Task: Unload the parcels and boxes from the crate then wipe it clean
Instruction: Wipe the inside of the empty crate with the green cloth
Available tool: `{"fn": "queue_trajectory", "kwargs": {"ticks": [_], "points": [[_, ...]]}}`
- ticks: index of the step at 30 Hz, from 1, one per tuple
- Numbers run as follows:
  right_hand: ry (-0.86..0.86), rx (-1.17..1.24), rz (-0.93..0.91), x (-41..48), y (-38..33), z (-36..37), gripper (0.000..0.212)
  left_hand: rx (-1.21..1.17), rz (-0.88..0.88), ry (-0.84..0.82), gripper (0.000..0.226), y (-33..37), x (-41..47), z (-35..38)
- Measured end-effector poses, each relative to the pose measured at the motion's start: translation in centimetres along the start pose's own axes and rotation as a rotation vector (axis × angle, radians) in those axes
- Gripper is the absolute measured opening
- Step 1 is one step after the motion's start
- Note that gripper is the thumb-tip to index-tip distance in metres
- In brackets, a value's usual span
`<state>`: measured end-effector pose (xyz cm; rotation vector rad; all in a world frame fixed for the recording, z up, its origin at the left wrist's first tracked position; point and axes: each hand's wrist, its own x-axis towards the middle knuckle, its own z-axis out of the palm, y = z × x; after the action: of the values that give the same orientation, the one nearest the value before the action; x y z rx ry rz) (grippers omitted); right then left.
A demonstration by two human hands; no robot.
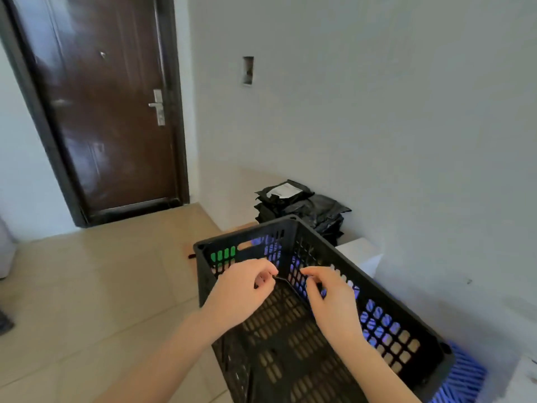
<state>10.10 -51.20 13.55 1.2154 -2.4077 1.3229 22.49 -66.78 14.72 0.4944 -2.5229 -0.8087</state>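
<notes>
Two hands work inside the empty black crate (316, 330) on the floor: left hand (241, 292) and right hand (334, 301) each pinch an end of something thin, too small to identify. Crate looks light and stiff; lift by its rim

Parcels (302, 205) stacked behind the crate (319, 330), door (101, 112) far left
</notes>
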Motion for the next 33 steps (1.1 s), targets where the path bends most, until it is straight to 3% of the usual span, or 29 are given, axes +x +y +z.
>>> {"fn": "queue_trajectory", "kwargs": {"ticks": [13,21,33], "points": [[-0.152,-0.027,-0.099,12.0,-8.9,16.8,0.023,-0.001,-0.083,0.014,0.016,-17.5,6.6,-12.4],[-0.15,-0.024,-0.098,20.5,-8.3,23.7,0.026,0.068,-0.049,-0.027,0.016,-24.6,15.6,-13.2],[-0.193,-0.14,0.14,32.0,-3.2,29.0,0.028,0.038,0.012,-0.214,0.021,-31.0,30.4,-10.2]]}}
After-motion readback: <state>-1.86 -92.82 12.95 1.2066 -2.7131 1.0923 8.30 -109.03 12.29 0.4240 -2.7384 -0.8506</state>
